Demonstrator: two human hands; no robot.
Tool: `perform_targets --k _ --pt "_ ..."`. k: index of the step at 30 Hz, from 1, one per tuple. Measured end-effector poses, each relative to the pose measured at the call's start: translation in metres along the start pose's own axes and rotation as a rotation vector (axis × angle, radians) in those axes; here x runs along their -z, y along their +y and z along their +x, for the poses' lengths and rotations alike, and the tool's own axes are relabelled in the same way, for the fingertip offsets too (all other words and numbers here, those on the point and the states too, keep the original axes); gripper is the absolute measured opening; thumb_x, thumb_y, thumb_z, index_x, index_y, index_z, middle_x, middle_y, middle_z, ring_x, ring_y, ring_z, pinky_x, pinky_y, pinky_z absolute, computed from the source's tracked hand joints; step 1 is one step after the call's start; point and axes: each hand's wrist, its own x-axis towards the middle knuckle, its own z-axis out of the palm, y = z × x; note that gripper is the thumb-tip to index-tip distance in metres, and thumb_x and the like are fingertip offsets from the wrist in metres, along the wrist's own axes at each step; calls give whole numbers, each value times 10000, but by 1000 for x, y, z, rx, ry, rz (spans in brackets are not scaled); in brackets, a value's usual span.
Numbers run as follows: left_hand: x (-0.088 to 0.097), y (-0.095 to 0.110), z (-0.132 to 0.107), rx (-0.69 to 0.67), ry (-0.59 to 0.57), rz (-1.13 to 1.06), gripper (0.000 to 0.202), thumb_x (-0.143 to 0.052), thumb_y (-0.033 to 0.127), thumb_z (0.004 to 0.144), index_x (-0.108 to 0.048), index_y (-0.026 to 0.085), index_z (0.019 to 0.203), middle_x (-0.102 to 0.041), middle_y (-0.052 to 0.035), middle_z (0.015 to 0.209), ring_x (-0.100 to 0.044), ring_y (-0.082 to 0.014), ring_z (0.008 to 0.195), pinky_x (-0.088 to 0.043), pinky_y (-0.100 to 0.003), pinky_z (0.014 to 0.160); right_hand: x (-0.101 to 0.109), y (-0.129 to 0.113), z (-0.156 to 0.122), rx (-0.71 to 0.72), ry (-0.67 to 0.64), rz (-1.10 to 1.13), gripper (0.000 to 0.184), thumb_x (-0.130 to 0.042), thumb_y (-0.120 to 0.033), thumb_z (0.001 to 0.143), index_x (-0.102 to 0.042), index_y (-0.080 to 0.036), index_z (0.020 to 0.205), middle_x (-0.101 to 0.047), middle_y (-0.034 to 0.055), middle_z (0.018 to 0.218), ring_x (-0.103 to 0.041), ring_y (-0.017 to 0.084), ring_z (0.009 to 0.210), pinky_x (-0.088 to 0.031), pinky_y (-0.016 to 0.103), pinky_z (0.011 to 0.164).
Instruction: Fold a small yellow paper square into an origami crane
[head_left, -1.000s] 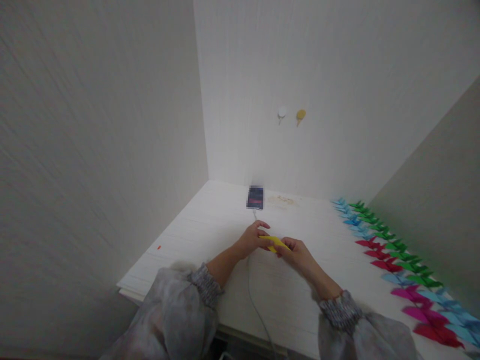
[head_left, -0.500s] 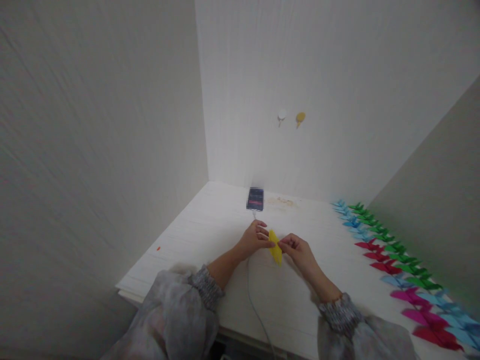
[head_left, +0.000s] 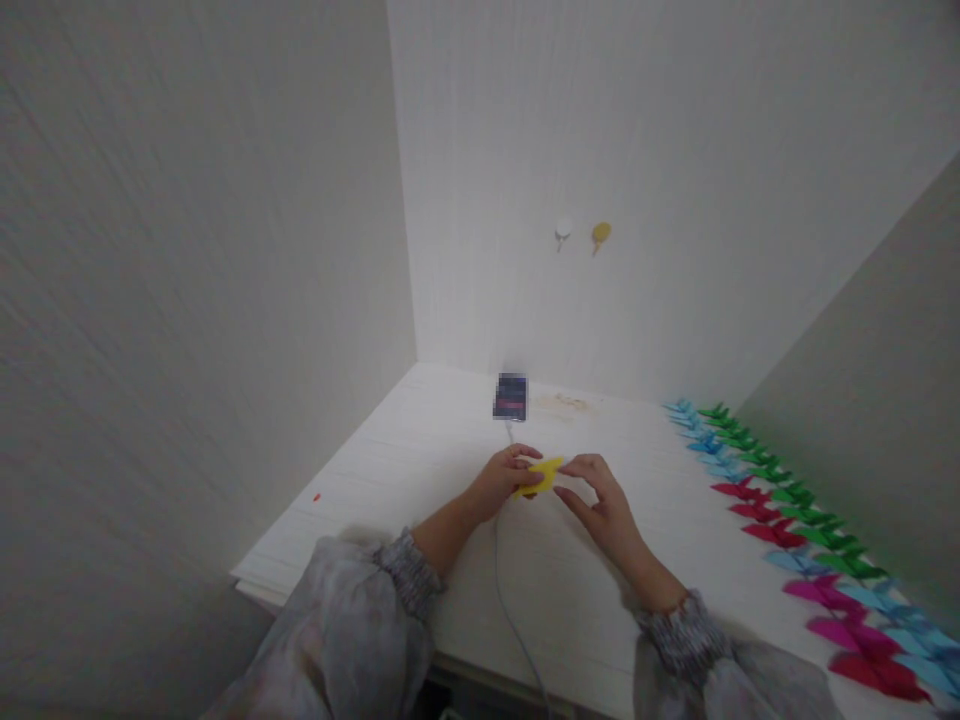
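A small yellow folded paper piece (head_left: 540,477) is pinched between the fingers of my left hand (head_left: 504,479) just above the white table (head_left: 390,470). My right hand (head_left: 600,495) is beside it on the right, its fingertips at the paper's right tip and the other fingers spread. Both arms wear grey sleeves with gathered cuffs.
A phone (head_left: 511,396) with a lit screen lies behind my hands, its grey cable (head_left: 504,590) running toward me between my arms. Several folded paper pieces (head_left: 780,510) in blue, green, red and magenta line the table's right edge. Two wall hooks (head_left: 581,234) hang above. A small red speck (head_left: 316,497) lies at left.
The yellow paper has turned from hanging upright between my hands to lying nearly level in my left fingers. My right hand has loosened and its fingers have spread.
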Motion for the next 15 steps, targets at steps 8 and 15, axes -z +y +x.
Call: perform_targets --k 8,15 --pt "-3 2 -3 92 -124 -1 445 -694 224 506 -372 160 807 -558 23 613 -537 -95 490 -433 -225 473 3 5 3 -24 -242 189 100 -592 -279 682 -635 -257 769 -518 33 918 -513 169 866 -423 308 771" --pt "-5 3 -2 34 -22 27 393 -705 259 493 -441 131 755 -586 -5 669 -567 -109 585 -468 -269 567 0 15 2 -41 -141 176 46 -609 -275 663 -634 -242 682 -501 19 816 -515 155 780 -420 290 708"
